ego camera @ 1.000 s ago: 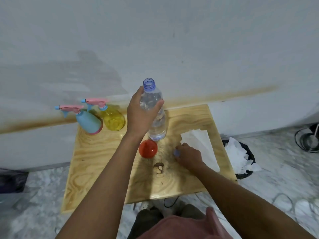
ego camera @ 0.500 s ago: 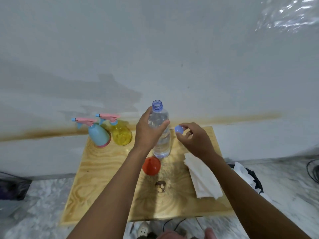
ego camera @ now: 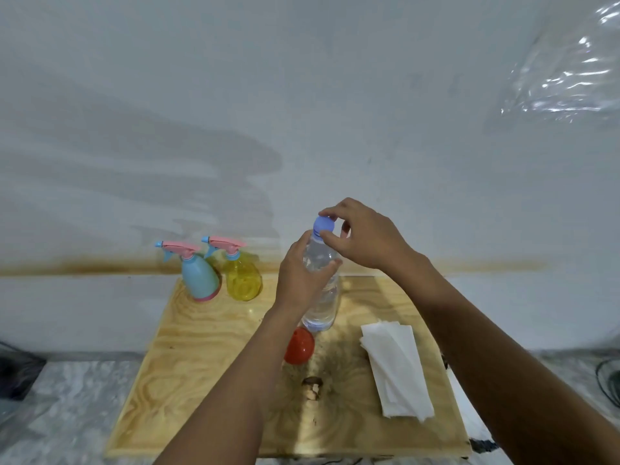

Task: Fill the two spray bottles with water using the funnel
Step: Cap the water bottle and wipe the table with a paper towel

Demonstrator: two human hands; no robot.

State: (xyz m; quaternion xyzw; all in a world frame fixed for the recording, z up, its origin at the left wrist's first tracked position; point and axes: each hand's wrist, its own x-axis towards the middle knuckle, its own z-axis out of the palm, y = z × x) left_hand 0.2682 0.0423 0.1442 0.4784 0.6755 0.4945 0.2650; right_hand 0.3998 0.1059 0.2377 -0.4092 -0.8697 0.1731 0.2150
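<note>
Left hand grasps the water bottle, right hand pinches its cap; funnel at the bottle's seven o'clock, tissues at four.

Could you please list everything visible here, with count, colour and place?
Blue spray bottle: one, blue, pink trigger, table's far left.
Yellow spray bottle: one, yellow, pink trigger, beside it.
Water bottle: one, clear, upright at table centre.
Cap: one, blue, on the water bottle's mouth.
Funnel: one, red-orange, nearer than the water bottle.
Paper towels: one stack, white, table's right.
Table: one, light wood, against the wall.
Left hand: grips the water bottle.
Right hand: pinches the cap.
</note>
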